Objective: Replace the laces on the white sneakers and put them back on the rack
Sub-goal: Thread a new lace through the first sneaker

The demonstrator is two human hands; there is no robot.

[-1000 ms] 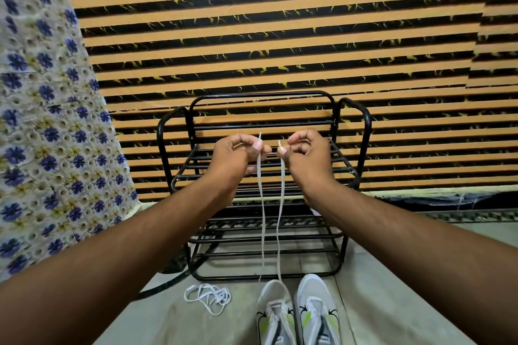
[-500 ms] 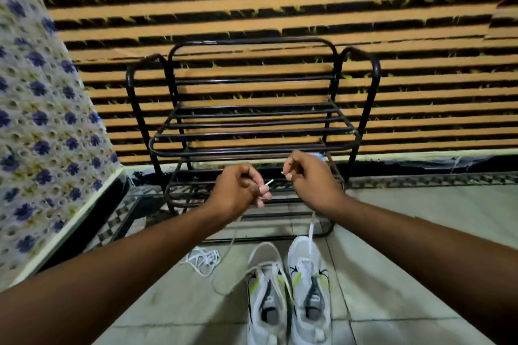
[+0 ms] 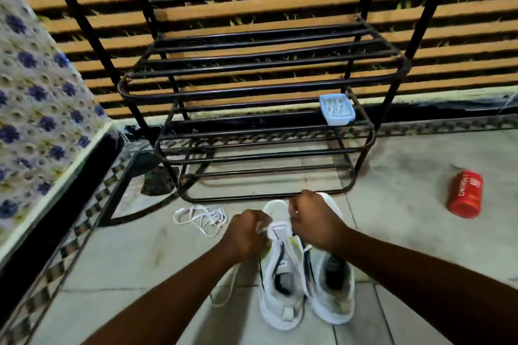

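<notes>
Pale tiled floor (image 3: 140, 260) runs up to a wall of orange and black stripes (image 3: 252, 11), and the black metal rack (image 3: 252, 92) stands against it. The white sneakers (image 3: 333, 291) sit side by side on the floor just in front of the rack, toes towards it.

Both hands work at the toe end of the sneaker on the person's left. The left hand (image 3: 246, 235) is curled tight round the lace (image 3: 276, 228). The right hand (image 3: 314, 221) is also curled and seems to pinch the other end, though the frame is blurred there.

My worry is uneven ends: one length trails slack on the floor beside the shoe, so a hard pull from one side could leave the other too short to tie. A twisted lace or a skipped eyelet is also likely at this speed.

A loose lace (image 3: 200, 217) lies in a heap just left of the shoes and could be picked up by mistake. On the rack's middle shelf a blue tub (image 3: 337, 109) takes the right corner. A red bottle (image 3: 465, 194) lies well apart on the right, and a flowered bedcover (image 3: 42, 106) hangs at the left.
</notes>
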